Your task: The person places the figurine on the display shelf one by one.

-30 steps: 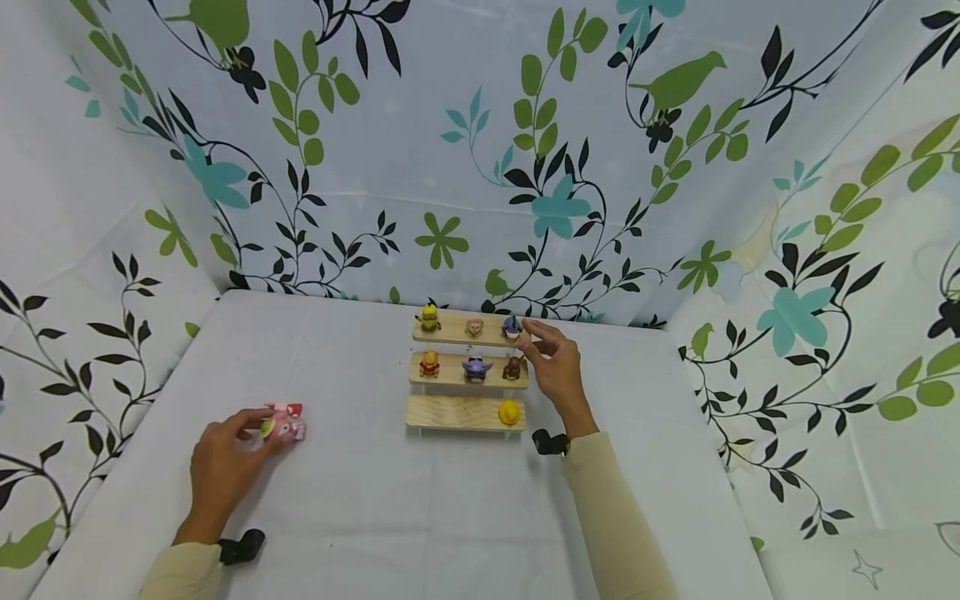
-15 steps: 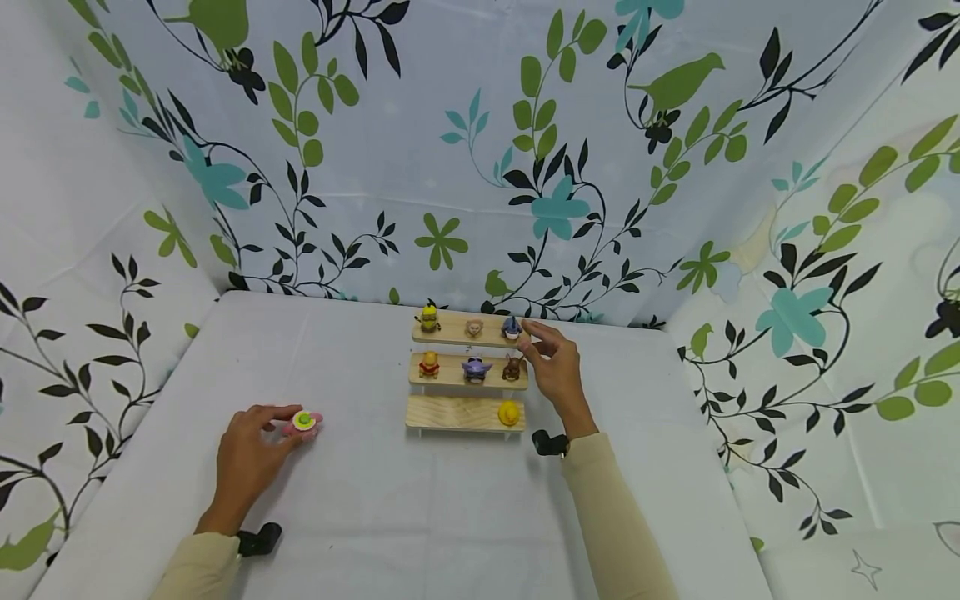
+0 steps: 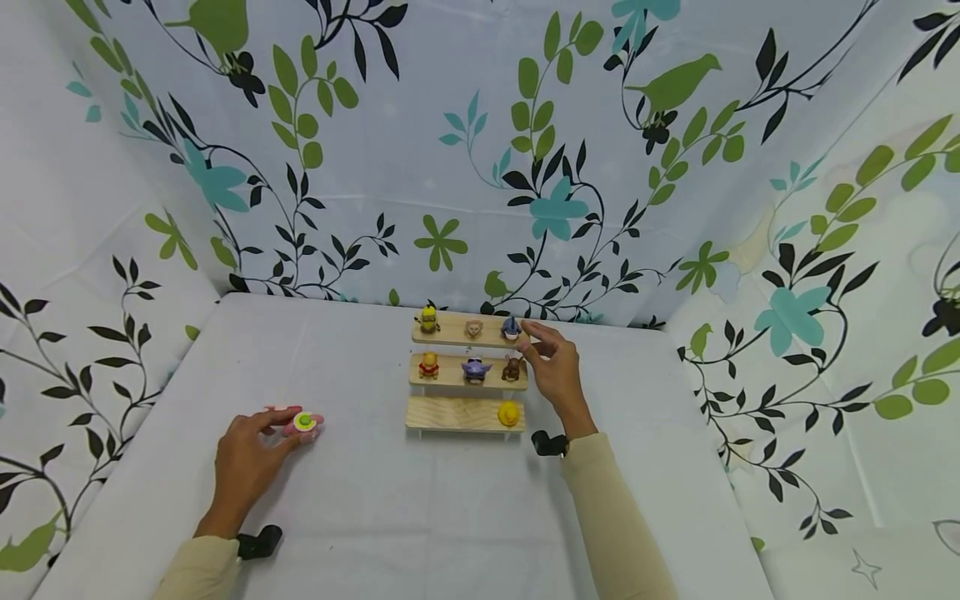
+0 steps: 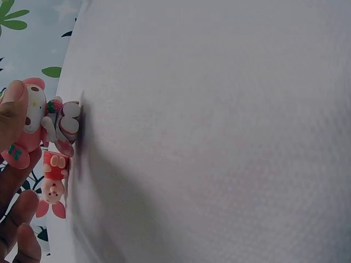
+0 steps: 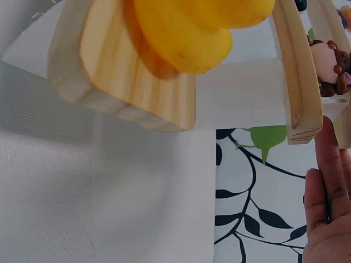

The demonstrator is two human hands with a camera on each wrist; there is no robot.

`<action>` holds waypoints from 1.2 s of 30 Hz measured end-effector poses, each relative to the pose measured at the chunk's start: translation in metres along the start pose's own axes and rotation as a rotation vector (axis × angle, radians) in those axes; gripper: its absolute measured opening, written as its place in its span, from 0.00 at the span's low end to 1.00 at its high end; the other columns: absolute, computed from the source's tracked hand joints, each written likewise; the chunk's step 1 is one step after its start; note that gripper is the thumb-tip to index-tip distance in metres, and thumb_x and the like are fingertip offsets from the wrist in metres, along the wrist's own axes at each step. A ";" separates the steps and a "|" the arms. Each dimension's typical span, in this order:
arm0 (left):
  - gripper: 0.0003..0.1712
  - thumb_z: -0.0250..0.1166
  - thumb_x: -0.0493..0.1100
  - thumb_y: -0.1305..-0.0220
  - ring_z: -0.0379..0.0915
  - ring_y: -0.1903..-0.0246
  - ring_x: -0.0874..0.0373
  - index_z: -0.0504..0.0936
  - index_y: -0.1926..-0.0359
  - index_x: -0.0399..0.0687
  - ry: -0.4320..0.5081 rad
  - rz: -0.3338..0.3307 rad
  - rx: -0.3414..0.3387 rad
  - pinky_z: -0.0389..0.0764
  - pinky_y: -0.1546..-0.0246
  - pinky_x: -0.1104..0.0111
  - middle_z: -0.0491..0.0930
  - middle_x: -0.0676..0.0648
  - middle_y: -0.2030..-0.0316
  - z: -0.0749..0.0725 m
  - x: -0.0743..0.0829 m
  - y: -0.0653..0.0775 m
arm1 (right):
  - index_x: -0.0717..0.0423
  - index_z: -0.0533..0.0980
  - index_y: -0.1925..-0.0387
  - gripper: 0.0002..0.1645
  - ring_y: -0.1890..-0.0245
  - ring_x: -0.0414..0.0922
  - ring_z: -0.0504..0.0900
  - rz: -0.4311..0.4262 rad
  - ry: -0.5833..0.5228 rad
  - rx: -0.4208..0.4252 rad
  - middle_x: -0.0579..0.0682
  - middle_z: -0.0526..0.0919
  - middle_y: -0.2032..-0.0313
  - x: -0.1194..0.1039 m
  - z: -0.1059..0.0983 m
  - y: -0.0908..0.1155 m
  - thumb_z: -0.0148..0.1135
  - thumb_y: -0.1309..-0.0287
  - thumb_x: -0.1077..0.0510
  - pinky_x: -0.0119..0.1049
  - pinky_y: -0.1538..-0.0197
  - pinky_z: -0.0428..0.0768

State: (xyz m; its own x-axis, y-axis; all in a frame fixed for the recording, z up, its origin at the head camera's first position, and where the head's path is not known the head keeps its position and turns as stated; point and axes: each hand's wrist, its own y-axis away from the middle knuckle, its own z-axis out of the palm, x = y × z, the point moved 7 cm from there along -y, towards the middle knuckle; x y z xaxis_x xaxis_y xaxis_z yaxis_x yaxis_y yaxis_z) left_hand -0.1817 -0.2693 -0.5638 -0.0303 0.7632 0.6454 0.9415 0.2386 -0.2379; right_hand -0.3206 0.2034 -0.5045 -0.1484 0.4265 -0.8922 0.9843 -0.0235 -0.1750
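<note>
My left hand (image 3: 246, 467) pinches a pink-hooded, white-faced figurine (image 4: 36, 109) low over the table at left. In the head view a round green, yellow and white patch shows on this figurine. Close beside it stands a pink pig figurine (image 4: 54, 181) in red, mostly covered by the fingers in the head view. With thumb and index finger, my right hand (image 3: 557, 371) holds the right end of the top board of a three-tier wooden display shelf (image 3: 450, 410). Right by those fingertips sits a blue figurine (image 3: 511, 328). The other right fingers (image 5: 329, 164) lie fairly straight.
A yellow figurine (image 3: 428, 318) and a small tan one (image 3: 474, 328) stand on the top tier. The middle tier bears a red-shirted bear (image 3: 428, 365), a purple figurine (image 3: 476, 369) and a brown one (image 3: 513, 368). A yellow toy (image 3: 508, 412) sits on the lowest tier. Patterned cloth surrounds the table.
My left hand has moved a little to the right and turned the pink-hooded figurine, so its round patch faces the head camera. The right hand has stayed at the shelf.
</note>
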 end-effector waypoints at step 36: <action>0.28 0.88 0.46 0.51 0.71 0.55 0.57 0.91 0.47 0.51 0.181 0.242 -0.031 0.72 0.58 0.60 0.90 0.49 0.59 0.020 0.126 -0.016 | 0.42 0.81 0.31 0.25 0.45 0.50 0.87 -0.014 -0.016 -0.010 0.45 0.79 0.29 0.000 -0.001 0.000 0.65 0.28 0.51 0.48 0.36 0.83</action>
State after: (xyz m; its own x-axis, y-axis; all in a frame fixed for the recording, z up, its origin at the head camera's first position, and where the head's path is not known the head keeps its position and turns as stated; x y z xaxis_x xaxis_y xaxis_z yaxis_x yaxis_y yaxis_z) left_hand -0.2067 -0.1651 -0.4931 0.2544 0.6753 0.6923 0.9238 0.0422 -0.3806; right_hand -0.3203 0.2045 -0.5039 -0.1635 0.4125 -0.8962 0.9830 -0.0088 -0.1834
